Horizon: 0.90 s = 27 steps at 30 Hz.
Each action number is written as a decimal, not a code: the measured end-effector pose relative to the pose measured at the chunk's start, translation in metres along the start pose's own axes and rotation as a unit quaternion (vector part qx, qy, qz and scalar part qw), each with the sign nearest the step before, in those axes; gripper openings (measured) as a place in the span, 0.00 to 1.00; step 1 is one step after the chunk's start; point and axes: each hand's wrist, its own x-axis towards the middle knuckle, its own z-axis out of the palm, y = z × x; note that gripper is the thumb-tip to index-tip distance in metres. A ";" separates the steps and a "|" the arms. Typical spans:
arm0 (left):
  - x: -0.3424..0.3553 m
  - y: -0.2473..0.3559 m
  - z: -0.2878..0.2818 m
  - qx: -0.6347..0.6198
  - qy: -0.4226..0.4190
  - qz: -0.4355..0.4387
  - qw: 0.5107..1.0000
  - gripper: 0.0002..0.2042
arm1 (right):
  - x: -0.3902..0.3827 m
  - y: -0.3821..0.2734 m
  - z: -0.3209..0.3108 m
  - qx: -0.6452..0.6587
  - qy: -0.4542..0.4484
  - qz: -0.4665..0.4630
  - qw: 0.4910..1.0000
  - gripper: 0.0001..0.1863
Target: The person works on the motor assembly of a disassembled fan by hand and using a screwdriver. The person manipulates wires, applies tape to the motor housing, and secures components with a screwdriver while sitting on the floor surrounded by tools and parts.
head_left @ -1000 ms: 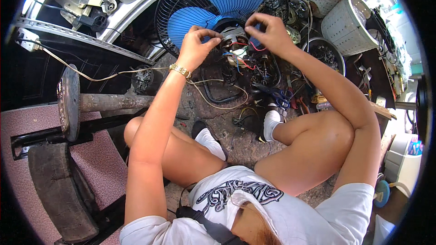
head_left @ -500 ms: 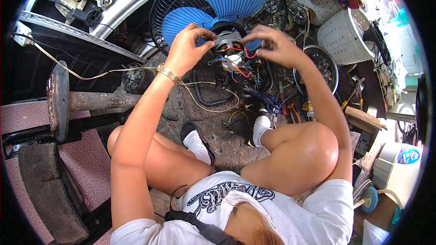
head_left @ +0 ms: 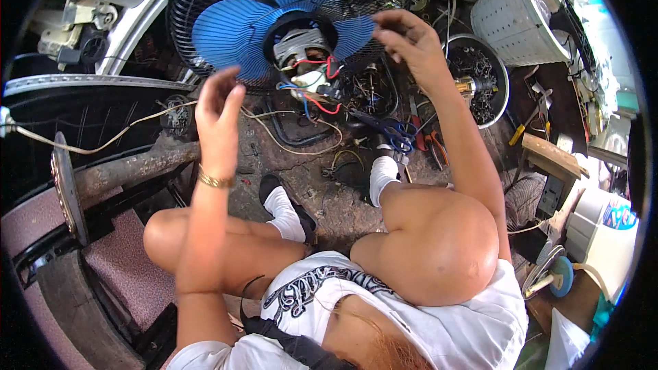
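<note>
Where the view begins, far to the left of the left grip [head_left: 218, 113], a white socket block [head_left: 6, 122] sits at the edge, and a cream cable [head_left: 103, 148] runs from it toward that grip. Below and to the left of the same grip, a worn metal pole [head_left: 137, 168] ends in a round base [head_left: 67, 185]. The left grip itself is raised and a little blurred, its thumb and curled fingers apart, with a gold-coloured bracelet [head_left: 216, 179] at the wrist just below. Above it and toward its right is the fan, with a black wire guard [head_left: 179, 20] and blue blades [head_left: 229, 34]. Between the two grips, the fan's grey motor [head_left: 301, 42] faces the person, and red wires [head_left: 332, 68] stick out around it. A black tubular frame [head_left: 277, 130] lies on the floor below the motor, to the right of the left grip. Under the right grip [head_left: 413, 42] and somewhat to its left, blue-handled scissors [head_left: 392, 127] lie near orange-handled pliers [head_left: 431, 140]. The right grip has its thumb and fingertips apart beside the guard's right side; whether it touches the wire cannot be told. To its right stands a metal bowl [head_left: 506, 96] of small dark pieces, with a white perforated basket [head_left: 514, 24] beyond.
</note>
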 end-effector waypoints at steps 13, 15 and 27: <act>-0.171 -0.217 0.109 -0.020 -0.211 -0.352 0.912 0.12 | -0.105 0.251 0.013 -0.534 -0.094 0.046 0.839 0.11; -0.170 -0.231 0.109 0.029 -0.236 -0.321 0.917 0.11 | -0.098 0.253 0.019 -0.558 -0.152 -0.013 0.816 0.11; -0.147 -0.152 0.109 0.075 -0.322 -0.276 0.902 0.11 | -0.043 0.304 0.021 -0.570 -0.355 -0.142 0.728 0.06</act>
